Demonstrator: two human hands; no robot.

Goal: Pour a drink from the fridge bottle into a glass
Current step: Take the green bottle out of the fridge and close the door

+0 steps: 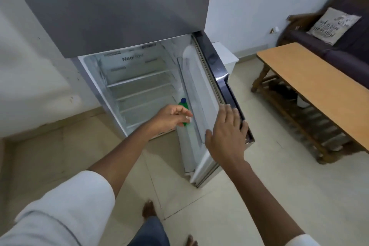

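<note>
- We have a single view, from a wide-angle camera worn on the head, looking forward and steeply down.
- We stand close to the fridge (127, 78), its lower door (201, 110) swung open to our right; both forearms reach into frame from the bottom edge.
- Our bare feet (148, 208) show on the tiled floor (239, 195) near the bottom centre.
- At the right edge, farther off, we see a wooden bench (311, 78) and a sofa (339, 46), curved by the lens.

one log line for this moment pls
phase: reach for bottle | left hand: open, at green bottle | right hand: open, on fridge door edge | glass: not in view
</note>
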